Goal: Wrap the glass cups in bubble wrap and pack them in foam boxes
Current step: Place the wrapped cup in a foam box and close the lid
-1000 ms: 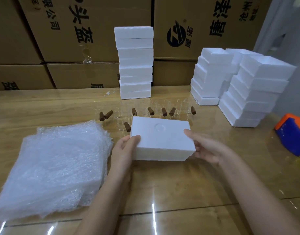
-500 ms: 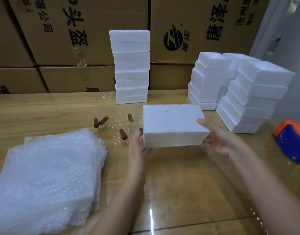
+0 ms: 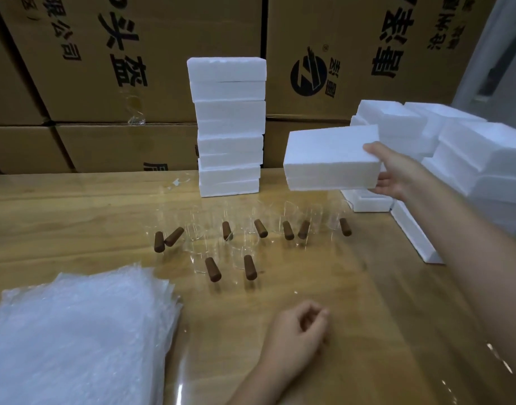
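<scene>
Right hand (image 3: 397, 173) grips one end of a closed foam box (image 3: 331, 157) and holds it in the air, above the glass cups (image 3: 251, 229) and just before the foam stacks on the right (image 3: 470, 153). Left hand (image 3: 300, 328) rests on the tabletop (image 3: 367, 317) nearer than the cups, the fingers curled loosely and holding nothing. Between this hand and the cups the tabletop is bare. Left of the cups, at the near edge, lies the bubble wrap pile (image 3: 75, 331); the frame cuts it off. Behind the cups stands a tall foam stack (image 3: 229, 127).

The clear cups are hard to make out; mostly their brown handles (image 3: 212, 269) show. On the cardboard cartons (image 3: 134, 54) behind there is black Chinese writing and a round logo, partly cut off.
</scene>
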A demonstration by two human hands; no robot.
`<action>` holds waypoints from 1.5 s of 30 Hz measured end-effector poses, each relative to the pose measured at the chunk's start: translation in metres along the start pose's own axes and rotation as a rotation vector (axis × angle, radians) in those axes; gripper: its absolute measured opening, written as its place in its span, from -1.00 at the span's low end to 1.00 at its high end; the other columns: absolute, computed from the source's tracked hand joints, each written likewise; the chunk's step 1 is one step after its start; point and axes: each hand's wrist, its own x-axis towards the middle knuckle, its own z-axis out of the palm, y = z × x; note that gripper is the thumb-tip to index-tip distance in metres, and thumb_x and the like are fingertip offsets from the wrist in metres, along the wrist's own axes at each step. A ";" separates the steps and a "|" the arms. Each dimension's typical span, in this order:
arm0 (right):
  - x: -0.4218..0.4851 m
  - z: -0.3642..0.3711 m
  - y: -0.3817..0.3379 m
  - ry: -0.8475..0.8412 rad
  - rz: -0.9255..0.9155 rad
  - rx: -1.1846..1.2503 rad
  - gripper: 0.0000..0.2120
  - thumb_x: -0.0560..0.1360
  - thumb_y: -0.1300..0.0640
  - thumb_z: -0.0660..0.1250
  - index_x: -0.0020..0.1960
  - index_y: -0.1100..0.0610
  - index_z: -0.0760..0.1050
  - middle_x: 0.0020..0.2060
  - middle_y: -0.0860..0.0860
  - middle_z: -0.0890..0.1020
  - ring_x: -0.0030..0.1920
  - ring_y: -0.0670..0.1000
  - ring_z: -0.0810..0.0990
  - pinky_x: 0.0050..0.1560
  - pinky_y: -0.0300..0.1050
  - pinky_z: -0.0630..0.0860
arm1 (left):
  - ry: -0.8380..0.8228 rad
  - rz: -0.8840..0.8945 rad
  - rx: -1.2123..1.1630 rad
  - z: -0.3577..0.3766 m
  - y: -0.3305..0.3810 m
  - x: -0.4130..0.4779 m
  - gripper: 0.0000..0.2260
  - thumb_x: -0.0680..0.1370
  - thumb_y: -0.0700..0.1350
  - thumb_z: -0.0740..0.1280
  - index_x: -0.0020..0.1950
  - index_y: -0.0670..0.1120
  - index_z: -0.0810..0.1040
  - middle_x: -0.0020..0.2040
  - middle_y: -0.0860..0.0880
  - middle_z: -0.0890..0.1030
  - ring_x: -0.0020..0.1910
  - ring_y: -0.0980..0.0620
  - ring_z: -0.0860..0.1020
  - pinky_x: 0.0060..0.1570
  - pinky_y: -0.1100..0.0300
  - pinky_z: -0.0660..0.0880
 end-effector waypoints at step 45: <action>0.157 0.127 0.071 -0.157 -0.558 -1.264 -0.56 0.59 -0.15 0.11 0.46 -0.13 0.26 0.52 -0.02 0.15 0.45 0.21 0.13 0.30 0.14 0.28 | 0.044 0.077 0.040 0.001 -0.011 0.007 -0.89 0.33 0.20 0.26 -0.33 0.23 0.52 -0.47 0.17 0.47 -0.43 0.26 0.41 -0.32 0.41 0.35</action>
